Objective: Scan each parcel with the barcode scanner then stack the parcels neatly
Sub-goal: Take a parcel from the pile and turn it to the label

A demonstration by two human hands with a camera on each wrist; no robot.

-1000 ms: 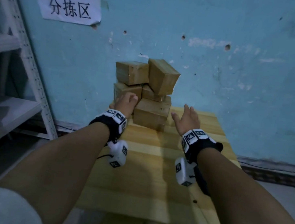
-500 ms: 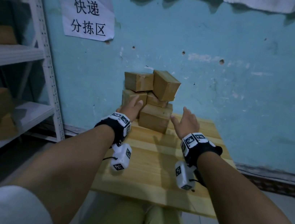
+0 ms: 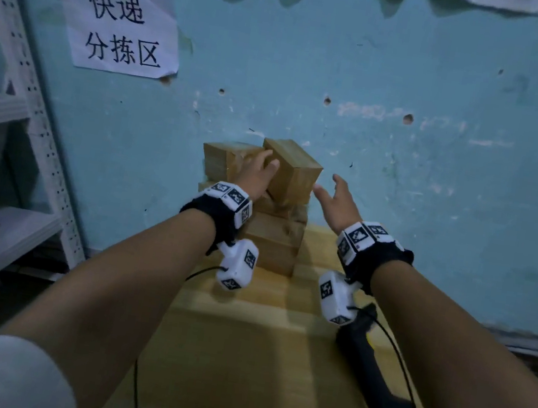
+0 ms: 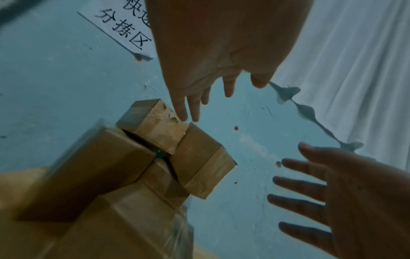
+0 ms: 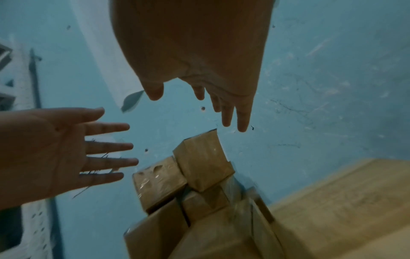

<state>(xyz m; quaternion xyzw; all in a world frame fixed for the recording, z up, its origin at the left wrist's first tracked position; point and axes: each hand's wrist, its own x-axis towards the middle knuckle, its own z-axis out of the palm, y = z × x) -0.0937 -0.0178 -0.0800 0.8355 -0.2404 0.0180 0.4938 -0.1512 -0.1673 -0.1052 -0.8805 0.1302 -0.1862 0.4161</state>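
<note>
Nearest, a black barcode scanner (image 3: 372, 367) is lying on the wooden counter (image 3: 239, 355) at the right, its cord trailing toward the near edge, under the right forearm. Beyond it, brown taped parcels (image 3: 273, 239) are sitting piled at the counter's far edge against the blue wall (image 3: 403, 171). The top right parcel (image 3: 294, 171) is resting tilted, askew to the top left parcel (image 3: 225, 159) beside it. The left hand (image 3: 257, 176) is reaching at the top of the pile with straight, loosely spread fingers (image 4: 188, 108), holding nothing; whether they are touching cardboard is unclear. The right hand (image 3: 338, 201) is hovering just right of the tilted parcel, fingers (image 5: 235, 112) wide and empty. On the wall, a paper sign (image 3: 123, 27) is hanging at the left, near a white metal shelf (image 3: 15, 106).
</note>
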